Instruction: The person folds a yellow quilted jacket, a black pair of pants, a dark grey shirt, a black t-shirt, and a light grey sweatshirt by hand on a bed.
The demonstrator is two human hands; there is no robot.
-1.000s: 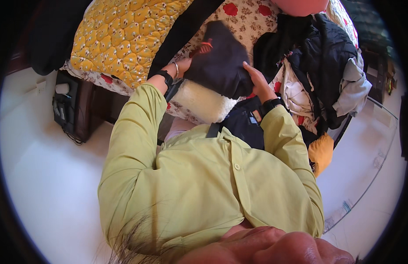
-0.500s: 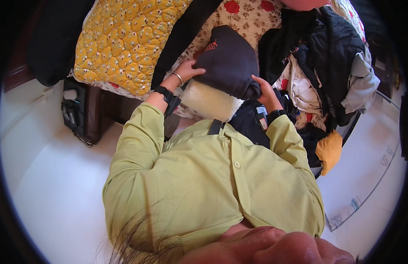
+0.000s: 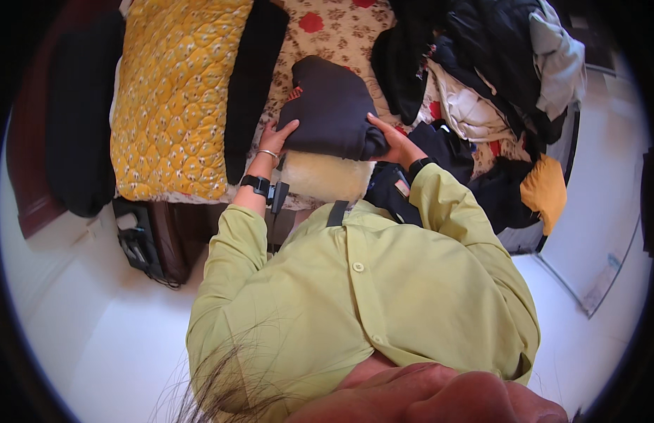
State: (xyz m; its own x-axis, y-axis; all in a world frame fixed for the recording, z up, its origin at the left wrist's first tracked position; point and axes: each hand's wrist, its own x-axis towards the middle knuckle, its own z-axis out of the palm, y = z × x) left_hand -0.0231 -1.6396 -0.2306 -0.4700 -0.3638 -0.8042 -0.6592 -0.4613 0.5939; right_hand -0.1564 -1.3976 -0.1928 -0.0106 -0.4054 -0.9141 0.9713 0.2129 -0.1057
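Folded charcoal cloth garment (image 3: 327, 109) held by opposite sides in grip of left hand (image 3: 274, 139) and right hand (image 3: 399, 144), over white floral bedsheet (image 3: 325, 44), just beyond cream fleecy pad (image 3: 323, 176). Fold might be undone if sides are lifted unevenly; layers might be dropped if pinched loosely.

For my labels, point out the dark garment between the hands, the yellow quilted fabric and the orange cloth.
Dark garment (image 3: 330, 113), head view, middle of its top.
Yellow quilted fabric (image 3: 177, 99), head view, middle of its patterned face.
Orange cloth (image 3: 544, 190), head view, middle of visible part.
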